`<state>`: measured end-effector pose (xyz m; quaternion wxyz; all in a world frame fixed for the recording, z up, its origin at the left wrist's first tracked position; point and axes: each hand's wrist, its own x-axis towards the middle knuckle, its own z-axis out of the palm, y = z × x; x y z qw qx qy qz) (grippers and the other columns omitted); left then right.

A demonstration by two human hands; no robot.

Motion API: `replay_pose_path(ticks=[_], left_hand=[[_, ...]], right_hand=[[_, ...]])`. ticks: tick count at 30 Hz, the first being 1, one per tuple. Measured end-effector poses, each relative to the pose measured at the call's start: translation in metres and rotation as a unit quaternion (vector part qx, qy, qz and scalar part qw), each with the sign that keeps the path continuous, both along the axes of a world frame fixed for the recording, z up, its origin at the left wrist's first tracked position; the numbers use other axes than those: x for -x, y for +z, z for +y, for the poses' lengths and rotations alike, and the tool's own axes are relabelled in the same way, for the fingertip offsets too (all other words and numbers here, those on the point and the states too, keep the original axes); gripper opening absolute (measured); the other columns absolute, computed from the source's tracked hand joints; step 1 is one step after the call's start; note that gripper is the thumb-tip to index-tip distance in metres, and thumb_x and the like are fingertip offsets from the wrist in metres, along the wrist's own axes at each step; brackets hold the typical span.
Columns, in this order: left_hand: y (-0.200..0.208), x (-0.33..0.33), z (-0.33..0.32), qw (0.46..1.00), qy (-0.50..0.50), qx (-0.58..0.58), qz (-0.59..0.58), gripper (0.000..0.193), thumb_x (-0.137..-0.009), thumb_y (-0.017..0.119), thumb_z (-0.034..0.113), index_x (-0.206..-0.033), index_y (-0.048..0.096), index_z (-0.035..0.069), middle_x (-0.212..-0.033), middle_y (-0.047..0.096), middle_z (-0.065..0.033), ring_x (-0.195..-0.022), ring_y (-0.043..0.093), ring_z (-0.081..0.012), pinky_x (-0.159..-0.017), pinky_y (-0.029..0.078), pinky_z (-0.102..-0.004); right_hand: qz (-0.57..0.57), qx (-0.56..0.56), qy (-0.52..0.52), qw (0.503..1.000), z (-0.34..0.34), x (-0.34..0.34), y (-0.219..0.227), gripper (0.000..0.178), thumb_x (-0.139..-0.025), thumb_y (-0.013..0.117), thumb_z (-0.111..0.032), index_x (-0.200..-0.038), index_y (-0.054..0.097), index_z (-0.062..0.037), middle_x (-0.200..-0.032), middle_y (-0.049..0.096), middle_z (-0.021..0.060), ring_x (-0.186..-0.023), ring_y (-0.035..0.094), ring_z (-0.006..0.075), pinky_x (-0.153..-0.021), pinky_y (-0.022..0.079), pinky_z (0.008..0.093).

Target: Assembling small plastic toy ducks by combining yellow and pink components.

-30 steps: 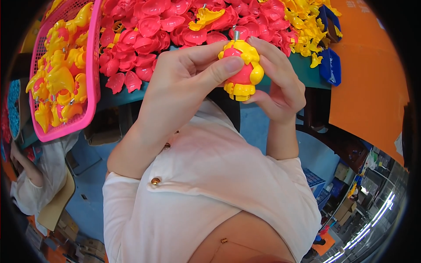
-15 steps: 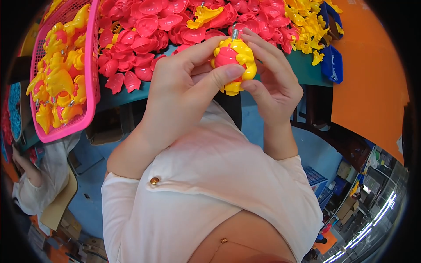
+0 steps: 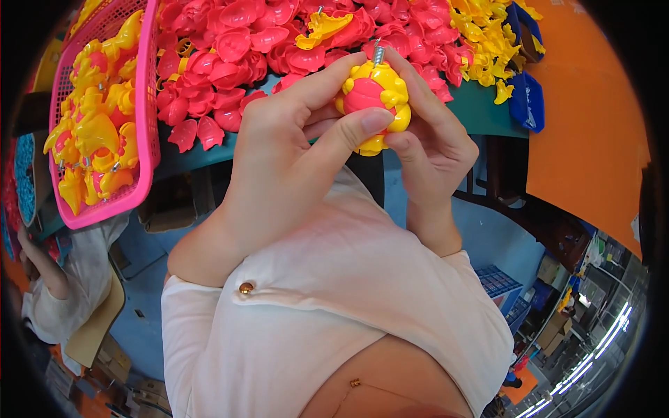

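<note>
Between my two hands is a small yellow plastic toy figure (image 3: 396,120) with a pink panel and a metal spring (image 3: 378,54) standing up from its top. My left hand (image 3: 300,129) grips its left side, the thumb pressed across the front. On the other side my right hand (image 3: 435,129) is closed round it, thumb near its lower right and fingers behind. The fingers partly hide the figure's sides. Just beyond my hands lies a heap of glossy pink plastic shells (image 3: 230,45), with a yellow piece (image 3: 324,29) on top of it.
At the left stands a pink mesh basket (image 3: 148,139) filled with yellow and pink figures. Yellow parts (image 3: 481,52) are piled at the far right, beside blue trays (image 3: 527,103). An orange surface (image 3: 585,139) lies right of them. Another person's arm (image 3: 49,268) shows at far left.
The toy figure has shifted slightly right and turned a little in my fingers, showing more of its pink panel. Both hands keep their hold.
</note>
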<state>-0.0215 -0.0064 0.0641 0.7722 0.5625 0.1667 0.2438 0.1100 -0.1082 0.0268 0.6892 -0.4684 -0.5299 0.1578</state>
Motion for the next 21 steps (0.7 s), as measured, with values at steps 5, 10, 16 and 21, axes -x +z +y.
replay_pose_path(ticks=[5,10,16,21], left_hand=[[0.003,0.000,-0.002,0.995,-0.014,-0.096,-0.007,0.069,-0.075,0.070,-0.006,-0.136,0.038,-0.004,-0.124,0.055,-0.0133,-0.108,0.057,-0.0177,-0.093,0.048,-0.0306],[-0.006,0.003,-0.001,0.996,-0.020,-0.079,0.027,0.073,-0.070,0.072,-0.010,-0.136,0.040,0.000,-0.135,0.045,-0.0150,-0.108,0.057,-0.0172,-0.092,0.049,-0.0306],[-0.006,0.005,0.008,0.992,-0.019,-0.122,0.030,0.060,-0.070,0.071,-0.009,-0.126,0.050,-0.001,-0.131,0.045,-0.0144,-0.110,0.054,-0.0178,-0.089,0.051,-0.0292],[-0.016,0.010,0.013,0.995,-0.024,-0.098,0.014,0.047,-0.070,0.074,-0.005,-0.115,0.059,-0.004,-0.122,0.049,-0.0117,-0.108,0.053,-0.0177,-0.088,0.052,-0.0276]], right_hand=[[0.102,-0.003,-0.024,0.995,0.001,0.012,0.000,0.050,-0.077,0.071,0.001,-0.123,0.051,0.0080,-0.132,0.045,0.0287,-0.125,0.044,0.0371,-0.103,0.039,0.0433],[0.240,0.008,0.117,0.964,-0.002,-0.014,-0.002,0.036,-0.083,0.065,0.000,-0.117,0.055,0.0068,-0.124,0.051,0.0237,-0.121,0.047,0.0352,-0.098,0.044,0.0428],[0.399,0.128,0.150,0.895,-0.010,-0.017,-0.017,0.039,-0.080,0.068,-0.001,-0.117,0.055,0.0041,-0.114,0.060,0.0145,-0.103,0.061,0.0250,-0.089,0.051,0.0379],[0.295,0.077,0.090,0.948,-0.007,-0.009,-0.023,0.043,-0.073,0.075,0.000,-0.112,0.058,0.0056,-0.113,0.061,0.0161,-0.102,0.062,0.0243,-0.089,0.051,0.0370]])
